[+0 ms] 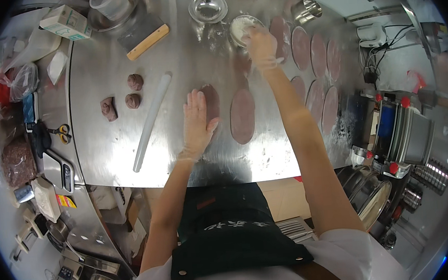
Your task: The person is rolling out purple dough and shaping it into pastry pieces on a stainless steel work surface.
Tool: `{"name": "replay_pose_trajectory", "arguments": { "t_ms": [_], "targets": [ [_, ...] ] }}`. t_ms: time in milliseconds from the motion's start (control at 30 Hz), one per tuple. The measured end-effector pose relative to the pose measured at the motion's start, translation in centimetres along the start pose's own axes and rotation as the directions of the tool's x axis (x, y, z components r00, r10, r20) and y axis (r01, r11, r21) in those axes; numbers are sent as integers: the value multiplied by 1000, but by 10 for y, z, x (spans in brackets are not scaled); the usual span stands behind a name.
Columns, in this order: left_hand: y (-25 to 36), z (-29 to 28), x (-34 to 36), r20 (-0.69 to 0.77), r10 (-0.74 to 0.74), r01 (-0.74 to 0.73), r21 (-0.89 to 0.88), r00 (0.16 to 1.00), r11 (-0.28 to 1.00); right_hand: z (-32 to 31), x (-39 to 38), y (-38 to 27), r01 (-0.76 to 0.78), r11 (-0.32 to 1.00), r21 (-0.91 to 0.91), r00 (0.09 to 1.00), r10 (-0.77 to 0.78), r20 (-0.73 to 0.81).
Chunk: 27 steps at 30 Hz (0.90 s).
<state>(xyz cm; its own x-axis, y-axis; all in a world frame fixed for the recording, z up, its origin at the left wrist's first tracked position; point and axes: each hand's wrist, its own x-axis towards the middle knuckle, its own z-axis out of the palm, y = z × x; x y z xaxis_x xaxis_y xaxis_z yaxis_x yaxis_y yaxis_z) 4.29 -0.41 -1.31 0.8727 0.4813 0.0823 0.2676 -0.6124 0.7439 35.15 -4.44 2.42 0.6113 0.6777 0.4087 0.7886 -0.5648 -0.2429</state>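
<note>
My left hand (195, 118) lies flat with its fingers stretched out, along the left edge of a purplish-brown dough oval (211, 102). At the far side of the steel table (108, 155), my right hand (263, 47) reaches into a bowl of white flour (239, 27); its fingers are blurred and partly hidden. Between my arms lies another flattened dough oval (243, 117). A pale rolling pin (152, 122) rests slantwise left of my left hand. Beyond it sit two round dough balls (135, 82) and a folded dough piece (108, 109).
Several flattened dough ovals (301, 48) lie in rows on the right. A wooden-handled dough scraper (148, 42), a clear glass bowl (208, 8) and a metal cup (307, 10) stand at the back. Scissors (62, 134) and a scale (59, 172) lie left; pans (367, 197) are stacked lower right.
</note>
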Motion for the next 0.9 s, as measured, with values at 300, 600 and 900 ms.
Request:
{"name": "replay_pose_trajectory", "arguments": {
  "t_ms": [300,600,900],
  "targets": [
    [-15,-56,-43,-228,-371,283,-341,900,896,-27,-25,-52,-275,829,487,951,161,264],
    [-13,-29,-55,-282,-234,220,-81,930,972,-36,-117,-85,-67,812,580,944,-136,299],
    [10,7,-38,-51,-29,38,205,998,978,-87,-159,-9,-105,963,248,869,-32,494]
  ]
}}
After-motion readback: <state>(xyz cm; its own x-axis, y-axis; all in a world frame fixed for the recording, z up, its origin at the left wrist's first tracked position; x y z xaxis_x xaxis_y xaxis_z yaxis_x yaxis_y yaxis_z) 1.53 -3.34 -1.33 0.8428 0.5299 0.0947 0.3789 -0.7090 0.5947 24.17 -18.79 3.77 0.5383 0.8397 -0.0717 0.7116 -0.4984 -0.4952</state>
